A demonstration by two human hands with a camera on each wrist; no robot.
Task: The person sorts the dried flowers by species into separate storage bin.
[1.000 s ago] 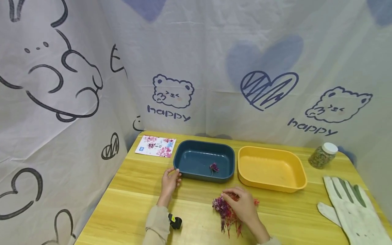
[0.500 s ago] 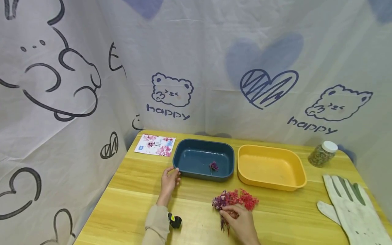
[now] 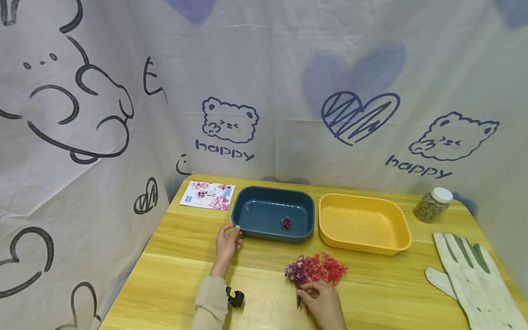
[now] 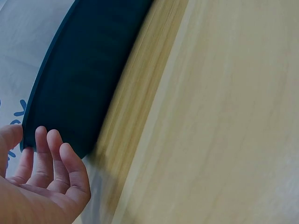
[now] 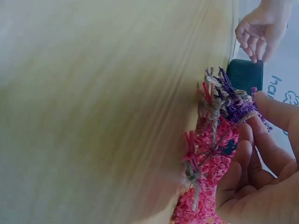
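My left hand (image 3: 227, 245) holds the near-left corner of the dark blue tray (image 3: 268, 235), thumb at the rim and fingertips against the outer wall. A small sprig of purple dried flowers (image 3: 286, 223) lies inside that tray. Below it on the table is a pile of dried flowers, purple ones (image 3: 294, 273) on the left and red-pink ones (image 3: 332, 270) on the right. My right hand (image 3: 323, 302) is over the stem end of the pile. In the right wrist view its thumb and forefinger pinch the purple flowers (image 5: 238, 109), beside red-pink bunches (image 5: 212, 168) tied with twine (image 5: 215, 109).
A yellow tray (image 3: 359, 247) stands right of the blue one. Behind are a flower-printed card (image 3: 208, 195) on the left and a white-lidded jar (image 3: 433, 206) on the right. White gloves (image 3: 474, 279) lie at the right edge. A small black object (image 3: 235, 298) is beside the left sleeve.
My right hand has drawn back from over the flower heads toward the stems, uncovering the red-pink flowers. My left hand stays at the blue tray's corner.
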